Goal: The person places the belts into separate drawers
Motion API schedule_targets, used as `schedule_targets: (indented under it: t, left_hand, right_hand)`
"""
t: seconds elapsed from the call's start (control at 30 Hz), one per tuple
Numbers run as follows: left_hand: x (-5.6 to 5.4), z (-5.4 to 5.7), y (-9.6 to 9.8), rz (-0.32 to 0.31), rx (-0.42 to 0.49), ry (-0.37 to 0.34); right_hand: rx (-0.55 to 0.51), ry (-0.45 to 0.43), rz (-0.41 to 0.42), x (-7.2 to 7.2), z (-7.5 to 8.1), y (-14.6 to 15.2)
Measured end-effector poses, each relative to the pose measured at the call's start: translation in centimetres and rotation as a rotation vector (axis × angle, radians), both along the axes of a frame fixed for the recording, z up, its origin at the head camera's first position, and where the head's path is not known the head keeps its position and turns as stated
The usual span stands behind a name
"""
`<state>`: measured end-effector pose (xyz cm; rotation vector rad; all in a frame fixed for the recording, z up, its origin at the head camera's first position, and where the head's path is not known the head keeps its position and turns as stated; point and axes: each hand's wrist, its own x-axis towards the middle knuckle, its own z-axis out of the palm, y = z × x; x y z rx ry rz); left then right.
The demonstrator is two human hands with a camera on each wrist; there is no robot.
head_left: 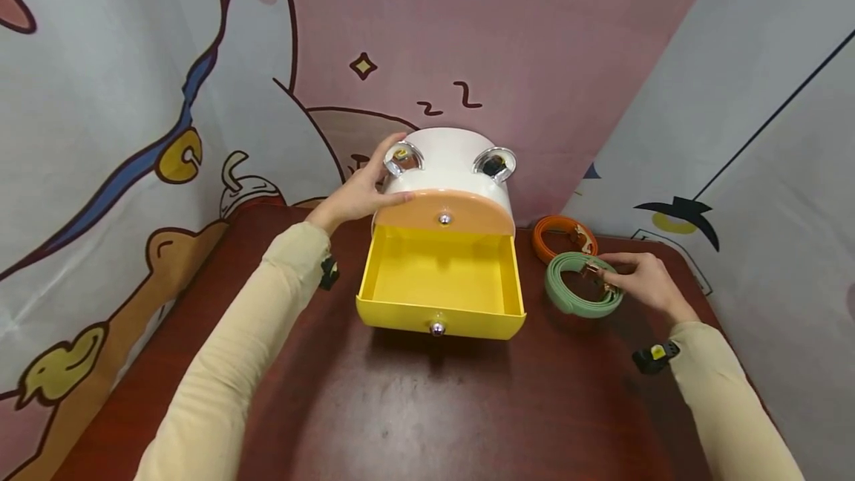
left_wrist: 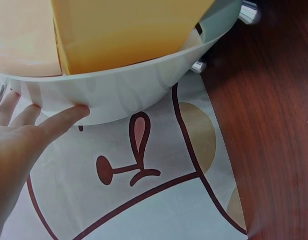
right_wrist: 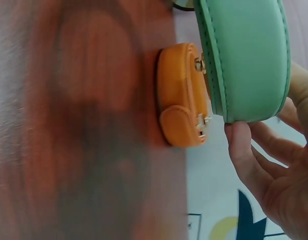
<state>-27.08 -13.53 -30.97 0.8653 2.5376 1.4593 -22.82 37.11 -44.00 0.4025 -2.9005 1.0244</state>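
Observation:
A white rounded drawer box (head_left: 446,162) with silver eye-like knobs stands against the back wall. Its peach upper drawer (head_left: 467,206) is closed, while the yellow lower drawer (head_left: 401,315) is pulled out with nothing inside. My left hand (head_left: 361,188) holds the box's left side, thumb on the front and fingers along the side wall. My right hand (head_left: 644,280) pinches a coiled green belt (right_wrist: 251,60) by its edge, lifted off the table to the right of the drawer. Just behind it, a coiled orange belt (head_left: 542,240) with a gold-coloured buckle rests on the table.
The dark red-brown wooden table (head_left: 434,414) runs to the printed cloth walls (head_left: 568,36) at the back and sides. The open drawer juts forward over the tabletop. The orange belt lies near the table's back edge.

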Motion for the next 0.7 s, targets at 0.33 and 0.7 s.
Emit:
schedule_targets:
  t: [0.33, 0.7]
  left_hand:
    - [0.3, 0.3, 0.1, 0.03, -0.018, -0.005]
    - [0.2, 0.3, 0.2, 0.024, -0.013, -0.011]
  right_hand:
    - [0.02, 0.026, 0.006, -0.4, 3.1, -0.8]
    - [0.071, 0.043, 0.035, -0.5, 5.5, -2.2]
